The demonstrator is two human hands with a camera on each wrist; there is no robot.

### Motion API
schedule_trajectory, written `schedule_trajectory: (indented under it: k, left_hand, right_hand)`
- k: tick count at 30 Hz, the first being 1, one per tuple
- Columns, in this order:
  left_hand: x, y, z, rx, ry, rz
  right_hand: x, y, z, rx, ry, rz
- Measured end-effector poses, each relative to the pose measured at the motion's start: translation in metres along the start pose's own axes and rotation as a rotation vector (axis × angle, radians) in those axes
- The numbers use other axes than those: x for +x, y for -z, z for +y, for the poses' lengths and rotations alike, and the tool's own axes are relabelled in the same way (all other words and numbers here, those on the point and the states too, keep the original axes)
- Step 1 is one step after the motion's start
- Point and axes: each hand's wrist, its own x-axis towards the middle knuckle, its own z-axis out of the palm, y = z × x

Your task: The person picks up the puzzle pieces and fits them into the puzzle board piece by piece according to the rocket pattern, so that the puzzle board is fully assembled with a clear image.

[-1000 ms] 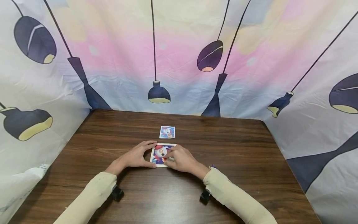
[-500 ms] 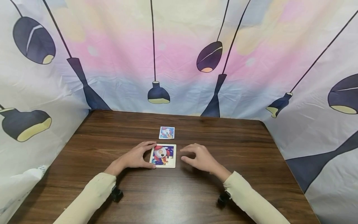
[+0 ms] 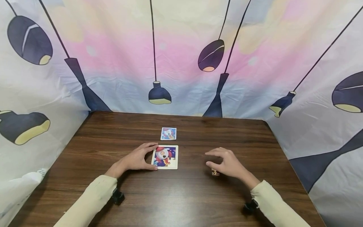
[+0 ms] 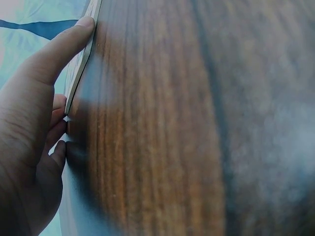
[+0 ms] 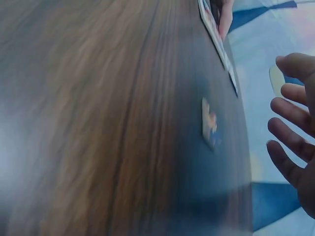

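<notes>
A square jigsaw puzzle (image 3: 164, 154) in a pale frame lies on the table, showing a white and red rocket on dark blue. Its lower right part shows bare pale backing. My left hand (image 3: 135, 158) holds the frame's left side, thumb at the near corner and fingers at the far one. In the left wrist view the thumb touches the frame's edge (image 4: 78, 76). My right hand (image 3: 227, 162) hovers to the right of the puzzle, fingers loosely bent and holding nothing. Partly under it in the head view lies a small puzzle piece (image 3: 215, 172), seen blurred in the right wrist view.
A smaller card (image 3: 168, 133) with the same rocket picture lies just behind the puzzle. The dark brown wooden table (image 3: 119, 126) is enclosed at the back and sides by a cloth (image 3: 181, 63) printed with hanging lamps.
My right hand has left the puzzle and moved right to the loose piece, uncovering the bare lower right part. My left hand has stayed at the frame.
</notes>
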Motion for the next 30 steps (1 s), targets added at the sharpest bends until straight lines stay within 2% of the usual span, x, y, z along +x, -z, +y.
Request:
schedule_trajectory:
  k: [6,14,30]
  left_hand:
    - [0.0,0.0,-0.001,0.006,0.0,0.001]
    - [0.0,0.002,0.0,0.012,-0.005,0.008]
    - [0.0,0.0,-0.001,0.02,-0.01,0.005]
  right_hand:
    - [-0.018,0.008,0.013,-0.035,-0.065,0.004]
    - [-0.035,0.013,0.024,-0.09,-0.056,-0.044]
    - [-0.047,0.012,0.023,-0.194,-0.117,-0.162]
